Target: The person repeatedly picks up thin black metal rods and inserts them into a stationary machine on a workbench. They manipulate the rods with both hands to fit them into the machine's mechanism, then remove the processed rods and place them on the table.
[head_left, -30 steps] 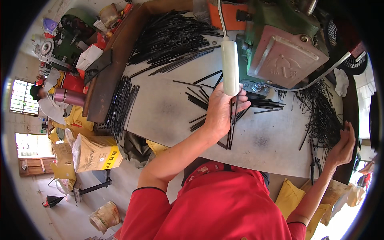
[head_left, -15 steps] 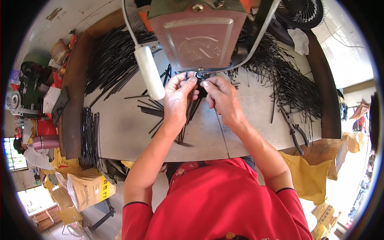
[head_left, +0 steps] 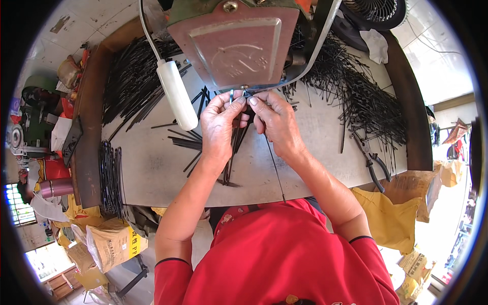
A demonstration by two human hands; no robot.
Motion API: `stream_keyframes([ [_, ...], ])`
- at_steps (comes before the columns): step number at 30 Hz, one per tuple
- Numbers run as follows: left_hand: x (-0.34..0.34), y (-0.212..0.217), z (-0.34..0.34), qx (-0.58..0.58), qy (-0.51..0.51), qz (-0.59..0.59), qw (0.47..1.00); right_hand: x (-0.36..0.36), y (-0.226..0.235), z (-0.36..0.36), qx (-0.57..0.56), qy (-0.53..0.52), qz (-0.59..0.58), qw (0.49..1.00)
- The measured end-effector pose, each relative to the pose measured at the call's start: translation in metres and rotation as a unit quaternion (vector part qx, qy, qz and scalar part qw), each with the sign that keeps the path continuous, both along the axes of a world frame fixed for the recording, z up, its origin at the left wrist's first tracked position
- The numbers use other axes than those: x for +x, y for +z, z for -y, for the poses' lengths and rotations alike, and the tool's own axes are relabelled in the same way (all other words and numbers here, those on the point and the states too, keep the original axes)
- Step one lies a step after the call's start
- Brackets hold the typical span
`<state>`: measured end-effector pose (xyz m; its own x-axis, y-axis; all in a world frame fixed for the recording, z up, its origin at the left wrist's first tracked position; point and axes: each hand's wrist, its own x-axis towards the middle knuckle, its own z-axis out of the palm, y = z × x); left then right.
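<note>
Under the front of a machine head with a dull pink cover, both hands meet, fingertips almost touching. My left hand is closed, thumb against fingers, at a small dark piece too covered to make out; a shiny band shows at one finger. Opposite it, my right hand pinches thumb and forefinger at the same spot. A long thin black rod runs from beneath the right hand toward my red shirt. Several loose black rods lie on the grey tabletop beside and below the left hand.
A white lamp on a bendable neck hangs left of the machine. Heaps of black rods and thin black pieces lie at left and right. Pliers rest at the right edge; a black fan stands behind. Dark raised borders flank the table.
The whole view has shifted a little, moving the machine and lamp leftward in it. Both hands stay together under the machine, fingers drawn closer over the small dark piece.
</note>
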<state>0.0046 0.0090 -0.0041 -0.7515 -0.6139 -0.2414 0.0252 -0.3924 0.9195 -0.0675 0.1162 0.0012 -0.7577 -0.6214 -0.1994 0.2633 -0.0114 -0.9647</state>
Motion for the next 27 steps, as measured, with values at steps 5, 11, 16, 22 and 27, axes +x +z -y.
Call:
stream_keyframes([
  [5, 0.001, 0.002, -0.001, 0.006, -0.002, 0.008, 1.0, -0.001, -0.001, 0.001, -0.017, 0.002, 0.012, 1.0],
  [11, 0.001, 0.002, -0.001, 0.013, -0.007, 0.0, 1.0, 0.0, 0.0, 0.0, -0.043, 0.005, 0.019, 0.999],
  [16, -0.003, 0.004, -0.001, 0.013, -0.001, 0.008, 1.0, -0.007, -0.006, -0.001, -0.031, 0.016, 0.021, 0.999],
  [22, -0.005, 0.002, 0.01, 0.033, -0.022, 0.036, 0.999, -0.015, -0.006, 0.0, 0.006, 0.045, 0.015, 0.999],
  [27, 0.01, -0.006, -0.008, 0.045, -0.004, 0.044, 0.998, -0.01, 0.005, -0.013, 0.053, 0.073, -0.001, 0.996],
])
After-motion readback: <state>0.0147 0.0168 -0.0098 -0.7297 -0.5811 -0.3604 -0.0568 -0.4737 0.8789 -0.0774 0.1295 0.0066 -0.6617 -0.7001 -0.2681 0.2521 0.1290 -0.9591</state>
